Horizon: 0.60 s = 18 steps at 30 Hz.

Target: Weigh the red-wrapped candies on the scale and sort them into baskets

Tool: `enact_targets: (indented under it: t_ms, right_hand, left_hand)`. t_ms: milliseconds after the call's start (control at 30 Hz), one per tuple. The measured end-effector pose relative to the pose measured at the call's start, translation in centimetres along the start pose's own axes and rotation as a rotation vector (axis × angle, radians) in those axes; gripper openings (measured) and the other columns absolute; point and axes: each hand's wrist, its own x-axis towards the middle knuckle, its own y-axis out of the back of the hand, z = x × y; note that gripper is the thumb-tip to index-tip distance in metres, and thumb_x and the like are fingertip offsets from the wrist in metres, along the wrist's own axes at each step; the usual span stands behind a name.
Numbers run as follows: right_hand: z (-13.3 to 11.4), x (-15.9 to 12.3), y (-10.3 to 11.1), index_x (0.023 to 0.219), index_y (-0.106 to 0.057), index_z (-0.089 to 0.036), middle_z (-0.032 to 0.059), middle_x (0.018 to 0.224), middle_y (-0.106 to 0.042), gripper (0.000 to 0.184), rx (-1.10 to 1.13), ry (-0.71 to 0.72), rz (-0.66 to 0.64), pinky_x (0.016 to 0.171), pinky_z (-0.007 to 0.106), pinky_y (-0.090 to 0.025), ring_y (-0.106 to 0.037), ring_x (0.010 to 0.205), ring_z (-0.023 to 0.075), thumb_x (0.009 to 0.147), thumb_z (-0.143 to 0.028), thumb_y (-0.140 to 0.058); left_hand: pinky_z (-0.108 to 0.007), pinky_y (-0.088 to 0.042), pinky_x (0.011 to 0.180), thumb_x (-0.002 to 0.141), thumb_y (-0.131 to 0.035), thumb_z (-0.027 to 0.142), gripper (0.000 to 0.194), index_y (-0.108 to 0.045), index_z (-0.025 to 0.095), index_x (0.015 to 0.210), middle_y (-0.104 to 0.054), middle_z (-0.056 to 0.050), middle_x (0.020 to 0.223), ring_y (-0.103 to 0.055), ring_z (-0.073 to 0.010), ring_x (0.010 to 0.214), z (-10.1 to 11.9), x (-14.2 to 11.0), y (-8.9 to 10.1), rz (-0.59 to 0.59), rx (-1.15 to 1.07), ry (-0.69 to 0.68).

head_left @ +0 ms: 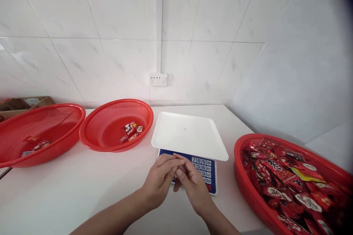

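My left hand [161,178] and my right hand [191,181] meet at the fingertips, over the blue keypad [202,170] of a scale. Their fingers are bent and pressed together; whether anything small lies between them is hidden. The scale's white weighing tray [187,132] is just beyond my hands, with nothing on it. Part of the keypad is covered by my fingers.
On the right, a red basket [237,169] is heaped with red wrapped packets [292,187]. A middle red basket [95,125] and a left red basket [66,154] hold a few packets each. Behind them are a cardboard box [45,102] and a wall socket [158,79].
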Motion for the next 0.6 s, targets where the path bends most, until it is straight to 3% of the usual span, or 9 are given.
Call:
enact_targets:
  t_ms: [133, 200, 267, 367, 467, 533, 600]
  right_hand:
    - [-1.3, 3.4, -3.2, 0.115, -0.052, -0.021, 0.0046, 0.09, -0.062, 0.043, 0.011, 0.055, 0.097, 0.053, 0.026, -0.054, -0.06, 0.066, 0.0128, 0.082, -0.048, -0.057]
    - [-2.0, 5.8, -4.9, 0.116, -0.051, -0.022, 0.0064, 0.099, -0.062, 0.04, 0.047, 0.095, 0.149, 0.063, 0.029, -0.055, -0.063, 0.08, 0.0161, 0.084, -0.047, -0.054]
    - [-2.5, 8.6, -7.1, 0.125, -0.046, -0.025, 0.0074, 0.115, -0.058, 0.046, 0.09, 0.163, 0.128, 0.077, 0.035, -0.055, -0.06, 0.099, 0.0196, 0.085, -0.048, -0.052]
    - [-2.9, 11.7, -10.0, 0.14, -0.028, -0.03, 0.005, 0.14, -0.041, 0.07, -0.032, 0.273, -0.007, 0.098, 0.042, -0.044, -0.042, 0.126, 0.0218, 0.08, -0.048, -0.06]
    - [-2.7, 11.6, -10.8, 0.142, -0.027, -0.027, 0.0058, 0.146, -0.033, 0.075, -0.224, 0.286, -0.1, 0.105, 0.044, -0.036, -0.029, 0.135, 0.0231, 0.079, -0.047, -0.062]
    - [-2.7, 9.2, -9.5, 0.139, -0.035, -0.026, 0.0063, 0.141, -0.041, 0.065, -0.257, 0.262, -0.144, 0.102, 0.041, -0.039, -0.038, 0.131, 0.0212, 0.081, -0.046, -0.058]
    - [-2.7, 5.0, -7.3, 0.131, -0.047, -0.024, 0.0069, 0.125, -0.057, 0.052, -0.228, 0.201, -0.151, 0.095, 0.037, -0.046, -0.054, 0.115, 0.018, 0.084, -0.045, -0.054]
  left_hand:
    - [-0.037, -0.048, 0.092, 0.089, -0.046, 0.022, 0.031, -0.05, 0.026, 0.119, -0.056, -0.008, 0.118, -0.053, -0.0191, 0.112, -1.3, -0.6, 3.3, 0.304, 0.173, -0.056]
    - [-0.04, -0.046, 0.095, 0.087, -0.049, 0.018, 0.036, -0.046, 0.026, 0.122, -0.052, -0.009, 0.122, -0.048, -0.0204, 0.118, -1.8, -1.1, 4.8, 0.448, 0.242, -0.157]
    - [-0.04, -0.047, 0.094, 0.086, -0.048, 0.014, 0.039, -0.044, 0.025, 0.123, -0.051, -0.009, 0.119, -0.049, -0.0202, 0.116, -2.2, -2.0, 5.5, 0.515, 0.251, -0.246]
    - [-0.038, -0.049, 0.089, 0.083, -0.049, 0.009, 0.044, -0.042, 0.023, 0.125, -0.051, -0.01, 0.116, -0.05, -0.0207, 0.112, -2.8, -3.9, 5.2, 0.464, 0.235, -0.357]
    - [-0.036, -0.05, 0.087, 0.079, -0.052, 0.005, 0.049, -0.043, 0.021, 0.125, -0.051, -0.01, 0.114, -0.051, -0.0205, 0.11, -3.4, -5.8, 4.1, 0.365, 0.2, -0.433]
    - [-0.033, -0.05, 0.086, 0.078, -0.054, 0.004, 0.051, -0.044, 0.021, 0.125, -0.052, -0.009, 0.112, -0.052, -0.0194, 0.108, -3.8, -6.5, 3.2, 0.314, 0.162, -0.437]
    - [-0.031, -0.051, 0.083, 0.077, -0.055, 0.004, 0.051, -0.045, 0.021, 0.124, -0.053, -0.009, 0.109, -0.054, -0.0186, 0.105, -4.1, -6.7, 2.3, 0.261, 0.134, -0.446]
